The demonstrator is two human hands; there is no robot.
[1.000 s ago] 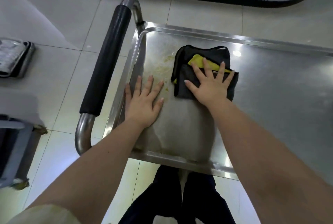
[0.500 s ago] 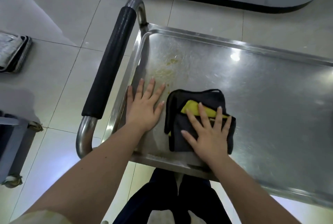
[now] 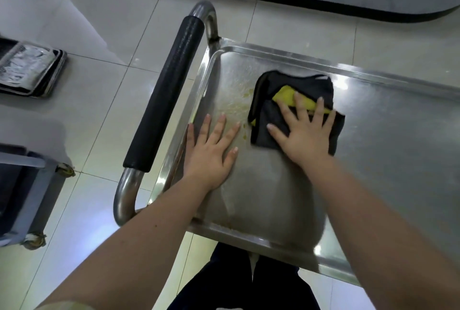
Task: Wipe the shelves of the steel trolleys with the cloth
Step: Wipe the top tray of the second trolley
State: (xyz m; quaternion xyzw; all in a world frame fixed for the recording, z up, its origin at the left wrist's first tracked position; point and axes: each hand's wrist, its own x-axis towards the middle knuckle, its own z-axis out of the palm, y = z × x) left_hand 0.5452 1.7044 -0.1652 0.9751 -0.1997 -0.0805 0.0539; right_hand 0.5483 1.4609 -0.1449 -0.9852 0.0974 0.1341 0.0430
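Soft, even overhead indoor light, medium bright. Small glare spots on steel shelf [image 3: 398, 147] at far edge and near rim; pale reflections on floor tiles [image 3: 99, 110]. Diffuse shadow at shelf's near edge. Wide-angle bending at frame edges. Slight motion blur on right hand [image 3: 306, 135] and cloth [image 3: 298, 85].

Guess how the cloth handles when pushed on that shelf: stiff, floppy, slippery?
Probably floppy: the cloth lies folded in soft layers, yellow side peeking out. Likely glides on the smooth steel shelf under the flat right hand; pushed from one edge it would probably bunch.
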